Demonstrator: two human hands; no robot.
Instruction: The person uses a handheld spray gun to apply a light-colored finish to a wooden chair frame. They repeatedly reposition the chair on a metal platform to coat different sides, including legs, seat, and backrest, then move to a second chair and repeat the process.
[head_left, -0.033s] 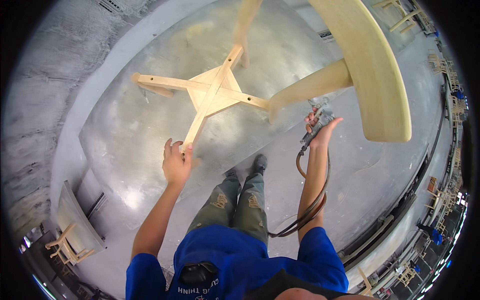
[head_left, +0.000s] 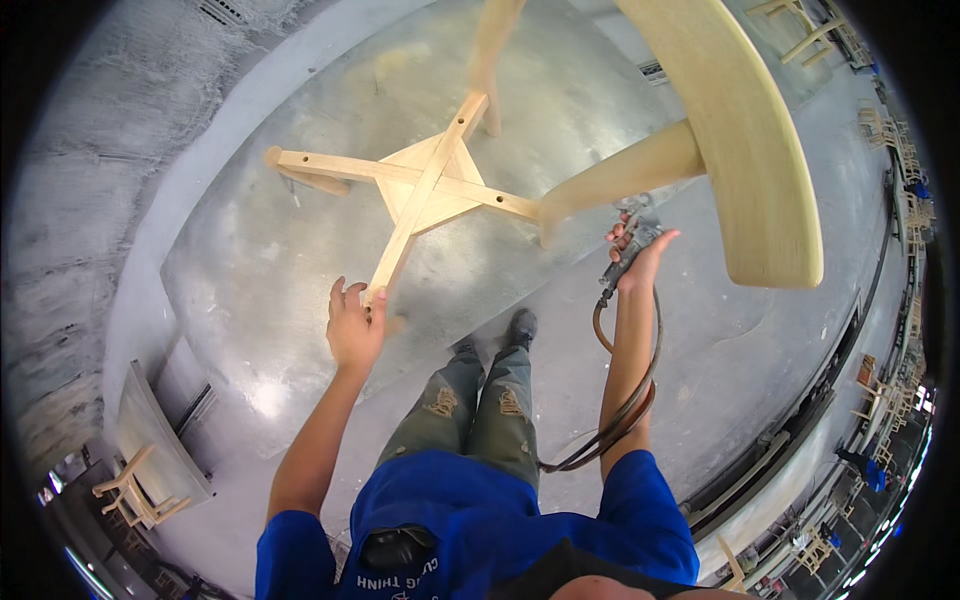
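Observation:
A pale wooden chair frame stands before me, with two rails crossing over a square board and holes along the rails. Its broad curved backrest rises close at the upper right, joined by a thick round post that slants to the right rail's end. My left hand is closed round the near end of one rail, thumb on the right side. In my right hand is a grey metal spray gun, just below the post and left of the backrest. A dark hose loops from its handle past my forearm.
Under the chair is a shiny grey surface with a curved light border. A tilted panel and a wooden chair stand at the lower left. Several more chairs line the far right, beyond a long dark rail.

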